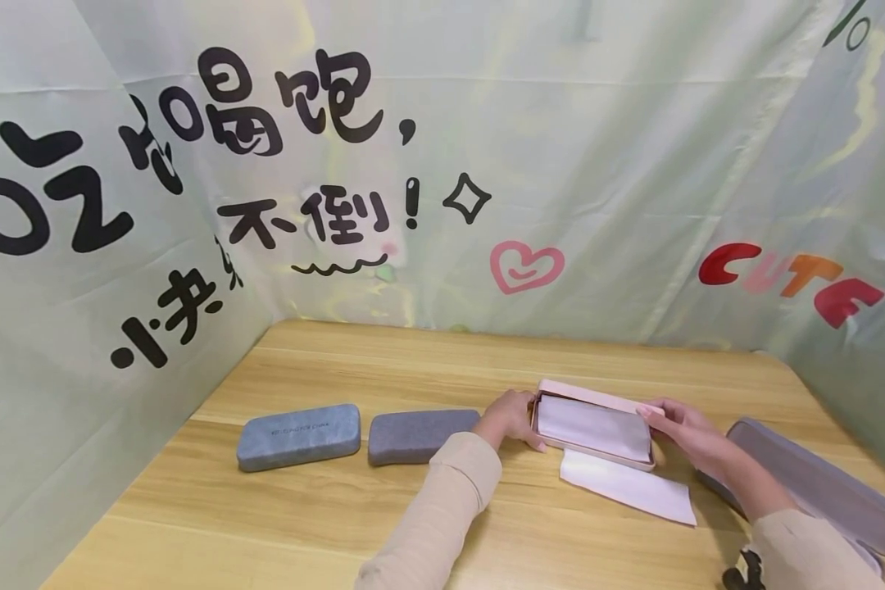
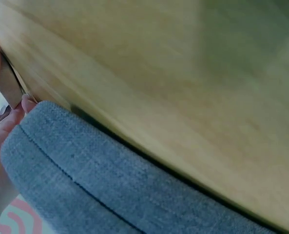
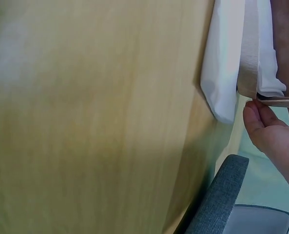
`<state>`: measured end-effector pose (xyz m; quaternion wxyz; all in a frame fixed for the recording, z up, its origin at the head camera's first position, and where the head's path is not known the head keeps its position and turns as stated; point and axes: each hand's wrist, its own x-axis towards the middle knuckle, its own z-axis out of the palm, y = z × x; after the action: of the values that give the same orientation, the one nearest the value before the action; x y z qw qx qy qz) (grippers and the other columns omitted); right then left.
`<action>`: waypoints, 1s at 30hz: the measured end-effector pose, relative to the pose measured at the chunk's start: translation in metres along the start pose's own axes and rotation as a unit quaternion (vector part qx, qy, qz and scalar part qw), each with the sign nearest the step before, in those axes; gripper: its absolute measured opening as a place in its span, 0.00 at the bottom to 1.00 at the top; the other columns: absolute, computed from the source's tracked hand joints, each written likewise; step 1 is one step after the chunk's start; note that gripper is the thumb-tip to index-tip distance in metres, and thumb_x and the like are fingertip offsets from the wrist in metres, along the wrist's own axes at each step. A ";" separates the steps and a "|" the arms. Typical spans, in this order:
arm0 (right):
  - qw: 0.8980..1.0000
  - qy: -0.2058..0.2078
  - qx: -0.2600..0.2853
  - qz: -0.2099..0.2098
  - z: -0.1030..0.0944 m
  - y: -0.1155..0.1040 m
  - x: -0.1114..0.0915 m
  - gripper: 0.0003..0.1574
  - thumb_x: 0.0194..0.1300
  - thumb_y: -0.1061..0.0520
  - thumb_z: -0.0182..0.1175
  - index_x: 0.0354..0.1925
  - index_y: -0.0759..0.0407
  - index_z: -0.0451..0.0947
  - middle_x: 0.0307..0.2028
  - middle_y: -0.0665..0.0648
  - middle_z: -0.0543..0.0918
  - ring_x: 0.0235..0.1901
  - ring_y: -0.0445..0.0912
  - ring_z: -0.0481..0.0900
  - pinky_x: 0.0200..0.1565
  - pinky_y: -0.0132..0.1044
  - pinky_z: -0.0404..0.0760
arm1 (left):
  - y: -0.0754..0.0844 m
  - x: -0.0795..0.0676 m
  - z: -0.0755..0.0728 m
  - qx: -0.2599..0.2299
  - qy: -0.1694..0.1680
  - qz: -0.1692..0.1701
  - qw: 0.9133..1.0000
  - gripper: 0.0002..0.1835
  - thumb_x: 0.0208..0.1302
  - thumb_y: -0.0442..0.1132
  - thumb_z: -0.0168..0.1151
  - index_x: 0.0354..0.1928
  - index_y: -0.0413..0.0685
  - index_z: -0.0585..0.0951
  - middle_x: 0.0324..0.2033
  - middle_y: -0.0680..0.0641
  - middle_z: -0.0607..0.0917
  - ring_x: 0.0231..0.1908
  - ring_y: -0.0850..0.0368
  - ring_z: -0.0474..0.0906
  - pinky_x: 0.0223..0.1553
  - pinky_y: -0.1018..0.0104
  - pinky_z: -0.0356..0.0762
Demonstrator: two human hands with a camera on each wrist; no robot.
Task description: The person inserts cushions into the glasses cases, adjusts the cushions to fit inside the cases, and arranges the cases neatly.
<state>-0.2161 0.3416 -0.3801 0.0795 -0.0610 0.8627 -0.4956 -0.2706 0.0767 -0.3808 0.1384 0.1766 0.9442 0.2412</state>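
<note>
Gripping opposite ends of the open pink case, the left hand at nine o'clock and the right hand at three apparently hold it steady, while a pale cloth lies inside, perhaps for protection; outward, we see a loose white cloth close by at five o'clock, an open grey case at four, and at nine a purple-grey case then a blue case, both closed, probably parked there to leave working room

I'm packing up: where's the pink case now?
In the head view, right of centre, the open pink case sits between the left hand and right hand, with a pale cloth along its near side.
</note>
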 end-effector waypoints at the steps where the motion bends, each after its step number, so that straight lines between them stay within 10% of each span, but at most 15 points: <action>1: 1.000 0.003 -0.004 -0.003 0.000 0.001 0.000 0.27 0.72 0.49 0.45 0.53 0.73 0.63 0.43 0.48 0.71 0.40 0.27 0.69 0.42 0.22 0.70 | 0.000 0.000 0.000 0.002 0.000 0.002 1.000 0.45 0.42 0.46 0.76 0.64 0.46 0.67 0.63 0.44 0.69 0.64 0.52 0.64 0.62 0.67 0.64; 30: 0.993 0.027 -0.097 -0.062 0.007 -0.002 -0.008 0.25 0.70 0.53 0.49 0.55 0.73 0.65 0.50 0.62 0.74 0.40 0.24 0.68 0.39 0.24 0.73 | -0.002 -0.002 -0.004 0.013 0.004 0.030 0.999 0.44 0.39 0.45 0.78 0.61 0.42 0.70 0.55 0.45 0.77 0.56 0.53 0.72 0.57 0.69 0.69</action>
<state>-0.2069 0.3360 -0.3813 0.0187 -0.1081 0.9031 -0.4153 -0.2714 0.0722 -0.3780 0.1245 0.2056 0.9422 0.2333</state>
